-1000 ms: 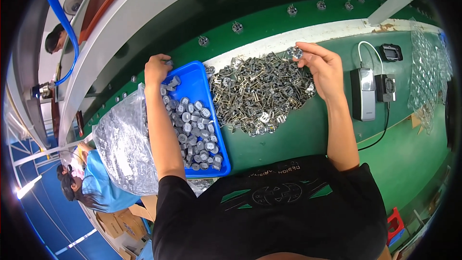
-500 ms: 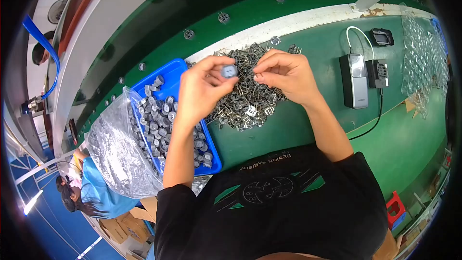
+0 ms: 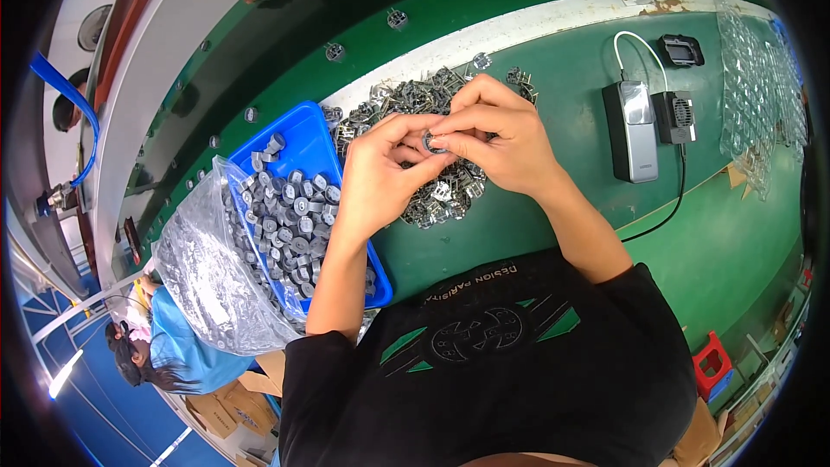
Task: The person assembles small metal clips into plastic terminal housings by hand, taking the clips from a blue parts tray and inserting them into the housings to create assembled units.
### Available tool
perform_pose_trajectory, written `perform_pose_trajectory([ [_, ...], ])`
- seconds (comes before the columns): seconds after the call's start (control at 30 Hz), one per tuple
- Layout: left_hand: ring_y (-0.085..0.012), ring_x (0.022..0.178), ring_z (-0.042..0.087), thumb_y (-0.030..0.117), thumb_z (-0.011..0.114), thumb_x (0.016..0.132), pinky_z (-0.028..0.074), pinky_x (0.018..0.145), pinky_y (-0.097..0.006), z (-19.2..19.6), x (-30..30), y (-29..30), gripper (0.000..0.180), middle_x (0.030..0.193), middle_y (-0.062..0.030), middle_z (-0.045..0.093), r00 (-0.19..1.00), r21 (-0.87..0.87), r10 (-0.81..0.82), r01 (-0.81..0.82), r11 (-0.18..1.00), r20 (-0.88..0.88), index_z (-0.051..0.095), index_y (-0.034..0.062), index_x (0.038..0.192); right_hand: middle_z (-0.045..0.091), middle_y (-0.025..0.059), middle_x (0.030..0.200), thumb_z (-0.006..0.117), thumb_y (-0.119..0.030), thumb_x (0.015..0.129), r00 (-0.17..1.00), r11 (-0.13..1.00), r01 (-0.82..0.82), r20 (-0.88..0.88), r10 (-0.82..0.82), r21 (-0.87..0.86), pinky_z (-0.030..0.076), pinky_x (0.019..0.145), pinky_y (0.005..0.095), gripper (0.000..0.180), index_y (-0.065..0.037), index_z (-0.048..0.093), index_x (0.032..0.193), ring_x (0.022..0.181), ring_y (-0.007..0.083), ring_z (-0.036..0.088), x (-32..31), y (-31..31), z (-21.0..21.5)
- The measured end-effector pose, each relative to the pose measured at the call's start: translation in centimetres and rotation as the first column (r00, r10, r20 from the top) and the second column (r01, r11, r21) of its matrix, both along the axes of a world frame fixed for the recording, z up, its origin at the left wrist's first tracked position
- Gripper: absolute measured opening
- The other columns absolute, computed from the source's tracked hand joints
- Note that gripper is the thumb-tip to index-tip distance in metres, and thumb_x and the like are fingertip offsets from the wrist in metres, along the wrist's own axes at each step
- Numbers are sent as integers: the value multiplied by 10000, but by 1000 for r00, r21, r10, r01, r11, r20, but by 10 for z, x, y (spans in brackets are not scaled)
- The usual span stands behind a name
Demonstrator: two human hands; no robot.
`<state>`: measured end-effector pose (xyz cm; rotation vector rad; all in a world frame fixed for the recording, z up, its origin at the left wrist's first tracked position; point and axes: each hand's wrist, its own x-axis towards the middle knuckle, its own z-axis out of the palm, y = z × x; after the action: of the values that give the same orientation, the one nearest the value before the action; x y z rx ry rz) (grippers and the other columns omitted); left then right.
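Bare green desk (image 3: 553, 233) lies open just right of the right hand (image 3: 506, 143), up to the grey box (image 3: 633, 131). The metal parts heap (image 3: 424, 104) crowds beneath both hands; the blue tray (image 3: 303, 143) blocks the left hand's (image 3: 380, 177) left.

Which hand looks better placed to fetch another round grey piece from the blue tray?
Probably the left hand. It sits right at the edge of the blue tray of round grey pieces, while the right hand is over the pile of metal clips, farther off. Both now pinch one small round part.
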<state>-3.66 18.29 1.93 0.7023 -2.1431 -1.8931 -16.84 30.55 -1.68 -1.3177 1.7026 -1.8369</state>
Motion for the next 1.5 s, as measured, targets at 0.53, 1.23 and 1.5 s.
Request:
perform_pose_trajectory([
  [0.53, -199, 796, 694, 177, 694, 851, 529, 776, -316, -20, -5, -155, 262, 962, -115, 706, 887, -687, 426, -197, 699, 179, 739, 51, 1077, 631, 69, 862, 616, 17, 799, 767, 824, 536, -514, -385, 184, 504, 776, 386, 247, -85, 738, 987, 848, 267, 600, -70, 15, -28],
  [1.23, -275, 1005, 680, 139, 656, 782, 517, 895, -373, -33, 58, -247, 428, 1109, -162, 696, 765, -852, 584, -92, 516, 271, 685, 109, 1208, 634, 78, 819, 666, 22, 755, 887, 927, 358, -352, -299, 115, 508, 659, 327, 125, -19, 661, 873, 743, 234, 621, -72, -6, -27],
  [1.5, -290, 939, 702, 162, 747, 698, 536, 852, -360, -42, 56, -237, 471, 993, -177, 717, 751, -753, 491, 14, 657, 442, 693, 64, 1156, 619, 54, 786, 639, 68, 742, 940, 956, 274, -239, -243, 106, 476, 613, 254, 208, -11, 695, 926, 654, 123, 573, -68, 0, -20],
])
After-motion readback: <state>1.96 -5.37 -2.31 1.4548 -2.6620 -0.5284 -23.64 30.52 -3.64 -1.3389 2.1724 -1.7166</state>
